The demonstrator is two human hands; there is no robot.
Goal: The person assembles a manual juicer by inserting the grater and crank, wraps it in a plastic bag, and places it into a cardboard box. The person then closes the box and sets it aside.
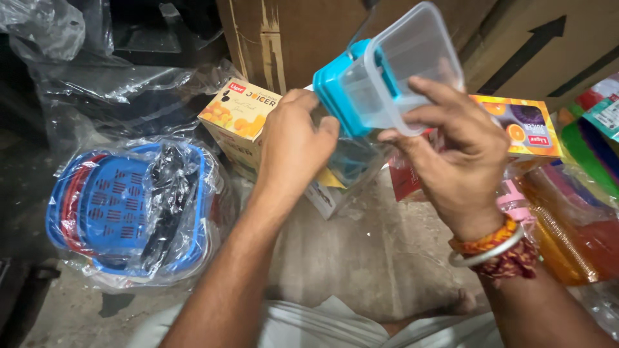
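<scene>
Both hands are raised over a concrete floor (361,251), sharing one clear plastic container (403,67) with a teal lid part (338,87); the container is tipped on its side and looks empty. The right hand (461,158) is closed round its clear body, fingers curled over the top and thumb beneath. The left hand (293,145) is shut in a loose fist at the teal end, thumb touching it (what else it grips, if anything, is hidden). Behind the left hand stands a yellow printed carton (235,113), closed; a second orange carton (525,125) lies beyond the right hand. At the left, a clear plastic bag (187,212) holds stacked blue and red perforated baskets (113,206). Large brown cardboard boxes (290,32) stand at the back.
</scene>
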